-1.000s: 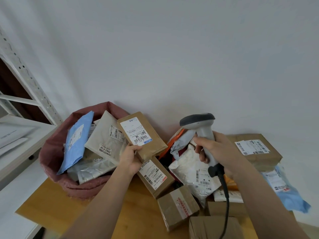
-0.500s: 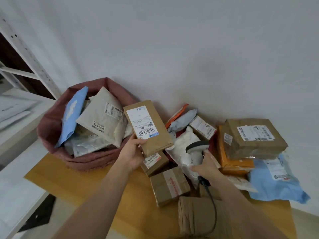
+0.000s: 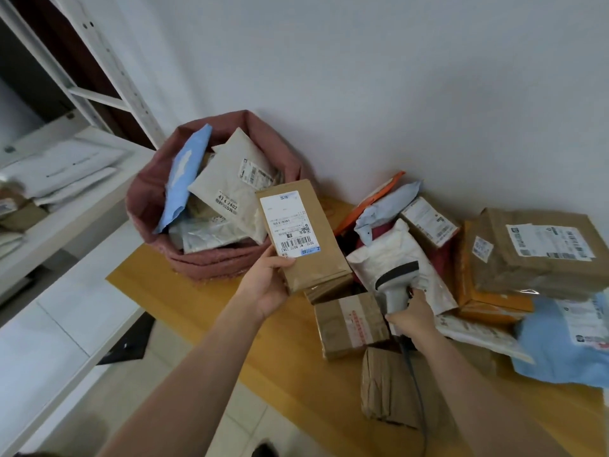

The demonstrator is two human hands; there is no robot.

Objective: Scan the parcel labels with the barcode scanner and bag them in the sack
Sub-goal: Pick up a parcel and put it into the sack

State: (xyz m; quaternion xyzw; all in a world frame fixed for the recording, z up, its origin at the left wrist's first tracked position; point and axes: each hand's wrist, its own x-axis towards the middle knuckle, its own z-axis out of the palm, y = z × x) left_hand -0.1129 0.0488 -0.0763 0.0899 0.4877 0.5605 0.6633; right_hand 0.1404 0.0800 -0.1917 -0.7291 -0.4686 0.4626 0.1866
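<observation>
The left hand (image 3: 267, 288) holds one brown parcel (image 3: 304, 237) by its near end, with the thumb on the label side and the fingers behind it. This parcel is in the air, just beside the front rim of the sack (image 3: 145, 206) and above the table (image 3: 290, 367). Its long axis runs from the hand up and away, a little tilted to the left, and its white label (image 3: 288, 224) faces the camera, the barcode near the thumb. The right hand (image 3: 412, 319) is closed around the handle of one grey barcode scanner (image 3: 397, 280). The scanner stands low over the pile, and its dark head points to the upper right, away from the held parcel; its cable (image 3: 415, 387) goes down toward the person. In the red sack I count one blue mailer (image 3: 184, 189), one beige mailer (image 3: 235, 189) and at least one silver bag (image 3: 211, 234); deeper ones I cannot count. On the table to the right lie about ten more parcels, among them two small taped cartons (image 3: 351, 324), one white bag (image 3: 392, 255), one orange box (image 3: 484, 293), one big brown parcel (image 3: 540, 255) on top of it, and one large blue bag (image 3: 566, 347) at the right edge. A white shelf (image 3: 66, 199) with flat envelopes stands at the left.
</observation>
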